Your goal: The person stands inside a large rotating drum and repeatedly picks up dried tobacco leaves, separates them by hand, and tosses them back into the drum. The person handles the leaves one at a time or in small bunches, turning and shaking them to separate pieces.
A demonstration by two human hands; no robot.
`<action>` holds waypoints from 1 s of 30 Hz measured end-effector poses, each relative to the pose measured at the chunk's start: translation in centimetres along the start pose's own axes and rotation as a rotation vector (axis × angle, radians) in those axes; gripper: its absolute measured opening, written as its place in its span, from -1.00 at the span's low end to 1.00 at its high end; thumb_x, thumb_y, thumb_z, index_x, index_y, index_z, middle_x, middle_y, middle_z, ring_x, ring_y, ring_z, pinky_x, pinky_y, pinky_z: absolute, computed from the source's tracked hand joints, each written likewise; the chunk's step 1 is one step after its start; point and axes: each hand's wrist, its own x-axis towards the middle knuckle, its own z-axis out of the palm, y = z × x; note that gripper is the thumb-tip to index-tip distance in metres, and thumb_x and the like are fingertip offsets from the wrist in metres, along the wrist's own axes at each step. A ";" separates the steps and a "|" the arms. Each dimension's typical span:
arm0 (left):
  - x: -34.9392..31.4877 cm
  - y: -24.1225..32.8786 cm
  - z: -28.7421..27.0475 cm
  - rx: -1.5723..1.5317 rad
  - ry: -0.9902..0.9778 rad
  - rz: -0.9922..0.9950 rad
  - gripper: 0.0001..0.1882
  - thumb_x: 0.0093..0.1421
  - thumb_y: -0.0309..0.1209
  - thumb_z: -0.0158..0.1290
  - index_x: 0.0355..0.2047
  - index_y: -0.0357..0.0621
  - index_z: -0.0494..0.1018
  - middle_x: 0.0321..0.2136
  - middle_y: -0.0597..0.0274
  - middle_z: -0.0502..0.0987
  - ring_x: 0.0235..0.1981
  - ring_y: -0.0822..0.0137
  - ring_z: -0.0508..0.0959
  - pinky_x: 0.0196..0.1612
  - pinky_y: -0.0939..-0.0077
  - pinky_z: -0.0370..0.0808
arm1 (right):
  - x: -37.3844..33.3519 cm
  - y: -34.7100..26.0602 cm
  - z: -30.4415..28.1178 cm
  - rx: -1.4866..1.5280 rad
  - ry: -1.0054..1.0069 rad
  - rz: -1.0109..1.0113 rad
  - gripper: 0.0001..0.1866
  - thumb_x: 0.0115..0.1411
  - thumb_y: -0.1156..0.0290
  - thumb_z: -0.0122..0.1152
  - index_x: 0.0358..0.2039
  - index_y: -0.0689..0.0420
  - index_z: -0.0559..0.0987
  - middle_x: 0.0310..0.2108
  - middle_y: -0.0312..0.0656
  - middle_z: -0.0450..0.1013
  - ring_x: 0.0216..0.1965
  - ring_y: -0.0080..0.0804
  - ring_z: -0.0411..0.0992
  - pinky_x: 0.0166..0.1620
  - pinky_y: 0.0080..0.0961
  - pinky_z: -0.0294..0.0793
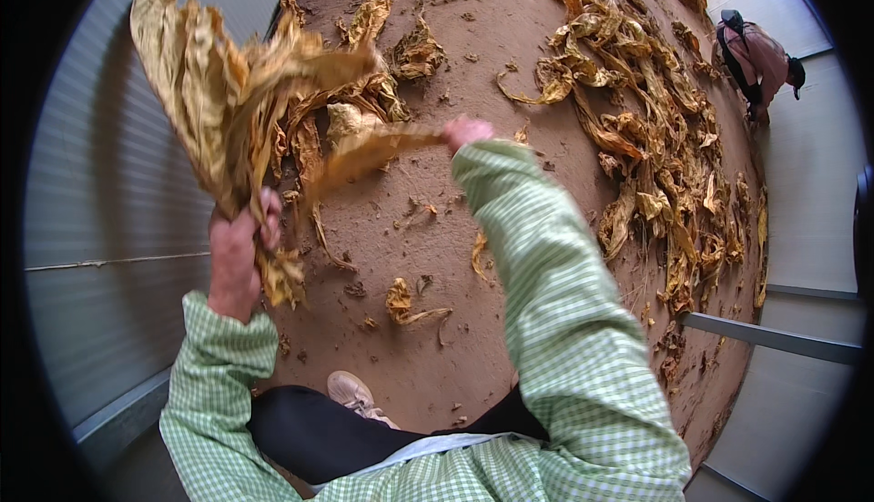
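My left hand (pixel 237 252) is closed round the stem ends of a bunch of dried tobacco leaves (pixel 196 83), which fan upward and away from the fist in tan and yellow-brown. Stretched forward, my right hand (pixel 468 132) pinches the end of a single brown tobacco leaf (pixel 378 145). That leaf trails left toward the bunch and is smeared by motion, so where its far end lies is unclear. Below and behind the bunch, more crumpled leaves (pixel 360 120) lie on the reddish-brown ground (pixel 410 220).
A long heap of dried leaves (pixel 669 147) runs along the right side. Leaf scraps (pixel 405 304) dot the ground near my shoe (pixel 350 388). A pale ribbed wall (pixel 91 192) stands close on my left. At the far right a person (pixel 760 60) bends down, beyond a metal bar (pixel 774 334).
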 end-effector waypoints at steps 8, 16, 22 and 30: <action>3.6 -3.6 16.2 0.063 -0.147 -0.018 -0.87 0.19 -0.44 -0.03 -0.36 -0.27 0.44 -0.52 0.25 0.50 -0.65 0.56 0.36 -0.64 0.68 0.32 | -2.7 12.8 3.6 1.131 0.202 0.048 -0.78 0.02 0.42 0.23 -0.34 0.27 0.53 -0.53 -0.13 0.47 -0.50 -0.47 0.43 -0.49 -0.55 0.44; -2.3 -19.6 28.8 0.286 -0.411 -0.325 -0.72 -0.05 -0.52 0.11 -0.27 -0.28 0.40 -0.46 0.36 0.45 -0.50 0.51 0.40 -0.44 0.61 0.34 | -4.3 14.6 17.0 1.778 0.399 0.062 -0.70 -0.01 0.38 0.17 -0.25 0.24 0.52 -0.41 -0.04 0.51 -0.38 -0.36 0.46 -0.25 -0.42 0.41; -4.1 -21.2 30.2 0.329 -0.434 -0.422 -0.79 0.03 -0.57 0.06 -0.29 -0.24 0.36 -0.46 0.31 0.45 -0.49 0.46 0.45 -0.45 0.59 0.42 | -10.0 20.8 14.2 1.820 0.197 0.141 -0.72 0.13 0.32 0.08 -0.25 0.28 0.47 -0.42 -0.04 0.48 -0.40 -0.23 0.47 -0.32 -0.36 0.46; -3.0 -18.6 36.7 0.062 -0.295 -0.299 -0.91 0.16 -0.49 -0.03 -0.35 -0.27 0.38 -0.52 0.18 0.50 -0.60 0.46 0.45 -0.53 0.65 0.41 | -13.3 31.7 27.1 1.034 0.273 1.060 -0.66 0.01 0.37 0.25 -0.26 0.29 0.40 -0.30 -0.01 0.38 -0.19 -0.17 0.40 -0.09 -0.27 0.42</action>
